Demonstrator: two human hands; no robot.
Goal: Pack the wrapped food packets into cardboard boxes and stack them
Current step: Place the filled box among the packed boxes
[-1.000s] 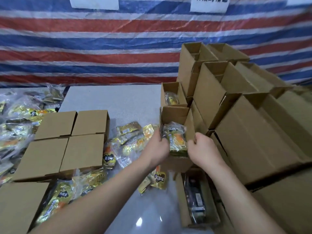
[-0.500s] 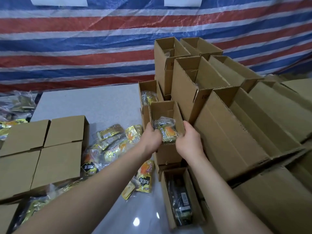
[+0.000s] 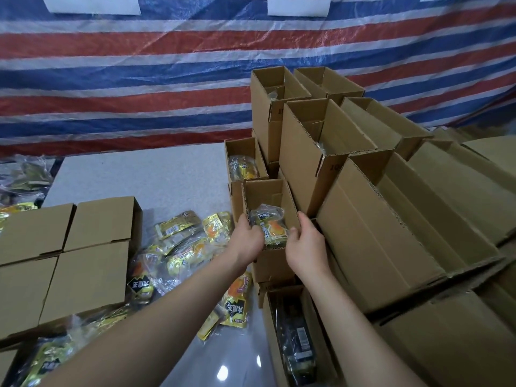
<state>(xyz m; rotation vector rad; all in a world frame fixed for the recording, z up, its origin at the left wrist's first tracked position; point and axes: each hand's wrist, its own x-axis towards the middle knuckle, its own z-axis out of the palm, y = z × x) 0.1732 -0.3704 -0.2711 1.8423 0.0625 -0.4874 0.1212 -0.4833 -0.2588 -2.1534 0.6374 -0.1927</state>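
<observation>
An open cardboard box [image 3: 269, 201] is gripped on its near edge by the left hand [image 3: 249, 239] and the right hand [image 3: 306, 247]. One wrapped packet [image 3: 270, 229] is seen inside it. At 12 o'clock of it, a second open box [image 3: 243, 152] holds one packet. At 9 o'clock, four closed boxes [image 3: 69, 252] are grouped beside loose packets [image 3: 178, 247] on the table [image 3: 139, 174].

Both hands, left hand [image 3: 249, 239] and right hand [image 3: 305, 245], grip an open box [image 3: 269, 195] holding a packet [image 3: 269, 227]; loose packets [image 3: 181, 241] lie at nine o'clock.
</observation>
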